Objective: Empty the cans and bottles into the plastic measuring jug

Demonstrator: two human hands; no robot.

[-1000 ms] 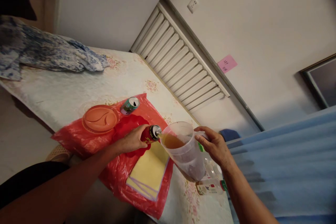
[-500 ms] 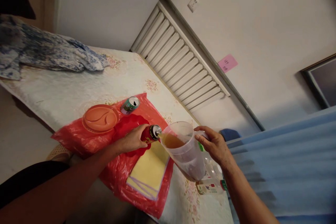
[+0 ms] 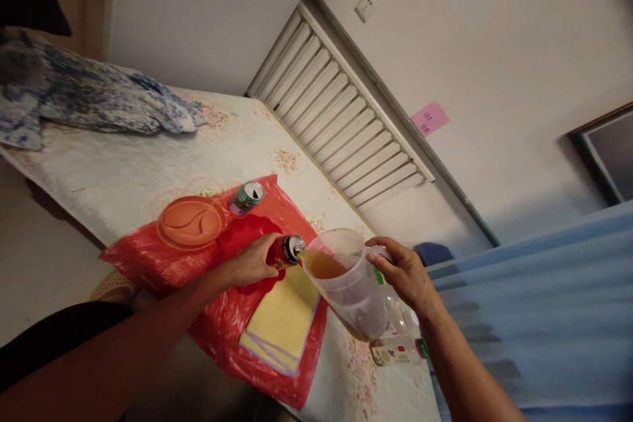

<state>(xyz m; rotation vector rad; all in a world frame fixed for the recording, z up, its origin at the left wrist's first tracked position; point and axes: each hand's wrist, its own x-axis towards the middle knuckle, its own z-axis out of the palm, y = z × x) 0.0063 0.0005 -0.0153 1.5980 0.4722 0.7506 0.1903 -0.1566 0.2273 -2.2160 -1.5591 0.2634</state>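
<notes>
My left hand (image 3: pixel 253 262) is wrapped round a red drink can (image 3: pixel 278 253) with black and yellow markings, its open top facing the pitcher. My right hand (image 3: pixel 403 269) grips the handle of a translucent plastic pitcher (image 3: pixel 357 306), tipped towards the can. Amber liquid (image 3: pixel 325 265) lies inside the pitcher and reaches its lip, where a thin stream meets the can's top. Beneath the can are a red scalloped dish (image 3: pixel 232 235), partly hidden by my left hand, and a folded yellow cloth (image 3: pixel 279 323).
A red plastic sheet (image 3: pixel 217 336) lies on the flowered table cover (image 3: pixel 237 135). On it are an orange lid (image 3: pixel 190 221) and an opened green can (image 3: pixel 246 198). Clear bottles (image 3: pixel 395 351) stand behind the pitcher. A patterned cloth (image 3: pixel 113 102) lies at far left; a white radiator (image 3: pixel 341 105) borders the table.
Both hands keep the can and pitcher in nearly the same place, with liquid still at the pitcher's lip. The whole view has shifted very slightly.
</notes>
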